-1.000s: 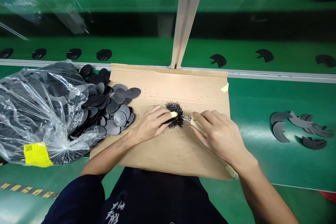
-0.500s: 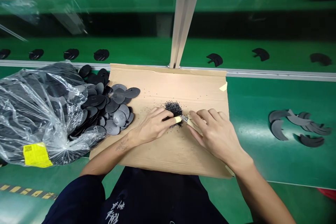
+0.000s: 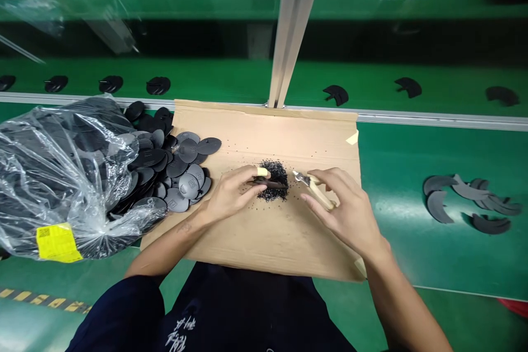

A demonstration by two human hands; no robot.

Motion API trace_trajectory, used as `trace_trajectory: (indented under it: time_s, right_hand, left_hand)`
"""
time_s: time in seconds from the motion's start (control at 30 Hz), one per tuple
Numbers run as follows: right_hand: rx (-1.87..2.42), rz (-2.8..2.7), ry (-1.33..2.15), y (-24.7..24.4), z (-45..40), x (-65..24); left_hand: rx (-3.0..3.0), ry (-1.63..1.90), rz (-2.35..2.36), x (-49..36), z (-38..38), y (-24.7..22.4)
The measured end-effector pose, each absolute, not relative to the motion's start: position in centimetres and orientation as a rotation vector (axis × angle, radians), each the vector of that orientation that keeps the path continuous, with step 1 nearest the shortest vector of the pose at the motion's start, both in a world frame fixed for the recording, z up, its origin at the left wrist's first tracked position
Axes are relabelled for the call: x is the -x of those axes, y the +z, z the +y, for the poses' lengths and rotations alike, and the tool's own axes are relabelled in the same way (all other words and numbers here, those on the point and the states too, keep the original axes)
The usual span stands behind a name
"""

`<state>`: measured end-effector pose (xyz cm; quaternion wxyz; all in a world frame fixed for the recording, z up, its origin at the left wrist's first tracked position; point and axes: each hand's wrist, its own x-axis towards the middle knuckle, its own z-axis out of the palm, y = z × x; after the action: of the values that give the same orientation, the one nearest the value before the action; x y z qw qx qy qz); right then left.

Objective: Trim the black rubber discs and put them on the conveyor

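My left hand (image 3: pixel 236 191) is closed on a thin black plastic part (image 3: pixel 268 183), seen nearly edge-on. A yellow wrap covers one of its fingertips. Beneath the part lies a pile of small black trimmings (image 3: pixel 277 167) on the cardboard sheet (image 3: pixel 251 242). To the right of the pile, my right hand (image 3: pixel 348 203) is wrapped around the cream handles of cutting nippers (image 3: pixel 317 191). The metal jaws of the nippers point up and left, a little apart from the black part.
A clear plastic bag (image 3: pixel 61 159) with a yellow label spills dark oval discs (image 3: pixel 188 186) onto the cardboard's left side. Grey curved pieces (image 3: pixel 470 190) lie on the green table at right. A metal post (image 3: pixel 293 33) rises behind the cardboard; black parts line the strip behind.
My right hand and the nippers have drawn back to the right, away from my left hand. My left hand has shifted left and turned, so the black part now shows.
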<state>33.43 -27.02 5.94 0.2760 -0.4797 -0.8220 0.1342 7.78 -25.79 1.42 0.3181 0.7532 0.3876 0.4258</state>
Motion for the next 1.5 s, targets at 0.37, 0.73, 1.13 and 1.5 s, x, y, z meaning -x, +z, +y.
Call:
trace_trajectory:
  time_s: [0.37,0.73,1.13,1.5]
  right_hand:
    - [0.834,-2.142,0.514,5.9,-28.4,-30.8]
    - [1.052,-2.385,0.218,6.2,-26.6,-33.5]
    - [1.032,-2.417,0.057,6.1,-26.8,-33.3]
    - [1.043,-2.494,-0.226,7.1,-27.4,-33.2]
  left_hand:
    - [-2.067,1.112,0.836,-7.8,-26.0,2.0]
    - [-1.897,1.100,0.810,-7.9,-26.4,2.9]
    - [-1.874,1.098,0.797,-8.1,-26.6,3.0]
    - [-1.847,1.088,0.816,-8.3,-26.9,2.8]
